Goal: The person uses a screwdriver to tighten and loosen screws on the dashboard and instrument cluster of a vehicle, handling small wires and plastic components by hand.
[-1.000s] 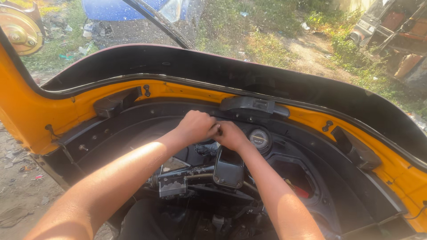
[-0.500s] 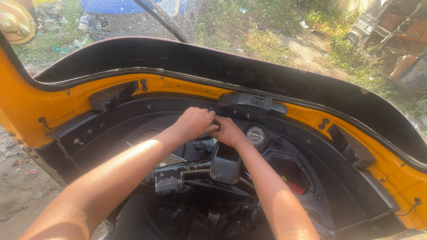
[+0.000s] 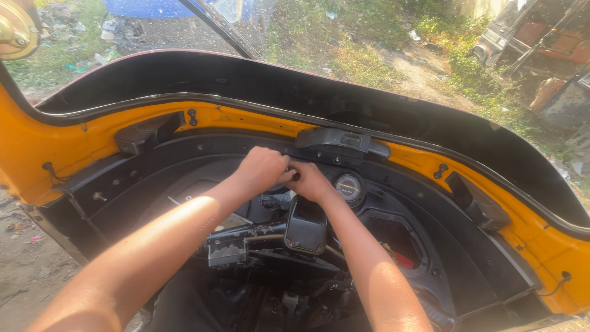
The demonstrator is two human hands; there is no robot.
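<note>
I look down into the front of a small yellow vehicle with a black dashboard panel (image 3: pixel 184 166). My left hand (image 3: pixel 261 169) is a closed fist at the middle of the panel. My right hand (image 3: pixel 310 180) presses against it from the right, fingers curled around a small dark part between the two hands. What that part is I cannot make out. A round gauge (image 3: pixel 349 186) sits just right of my right hand. Below the hands are the black handlebar assembly (image 3: pixel 243 243) and a black box-shaped cover (image 3: pixel 305 226).
The yellow body frame (image 3: pixel 37 147) curves around the black dashboard. A black bracket (image 3: pixel 341 142) sits above the hands, with black side mounts at left (image 3: pixel 144 134) and right (image 3: pixel 479 206). Through the windscreen lie grass, dirt and scrap metal (image 3: pixel 541 55). A brass-coloured horn (image 3: pixel 15 27) is top left.
Both hands stay together at the same spot on the dashboard. The camera has shifted slightly, so the scene sits a little lower and to the left.
</note>
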